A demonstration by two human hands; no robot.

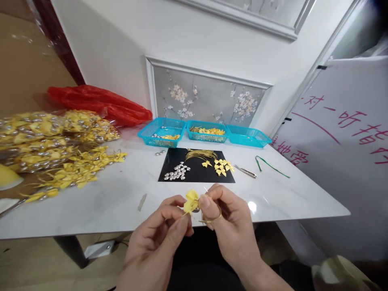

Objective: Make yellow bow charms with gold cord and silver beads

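Between my two hands, over the table's front edge, is a small yellow flower (190,201) with a silvery bead partly showing beneath it. My left hand (165,230) pinches the flower's lower left side between thumb and fingers. Thumb and fingertips of my right hand (228,220) are closed at its right side, with a gold cord (212,220) looping round the thumb. A thin pale tip sticks up by the right fingertips. Beyond them, a black mat (200,174) carries silvery beads (177,171), gold cords (201,154) and yellow petal pieces (222,166).
Three blue baskets (162,139) line the wall; two hold petals or beads. Small scissors (246,171) and a green tie (273,169) lie right of the mat. Finished-looking yellow sprays (81,169), bagged flowers (33,137) and a red bag (100,103) fill the left.
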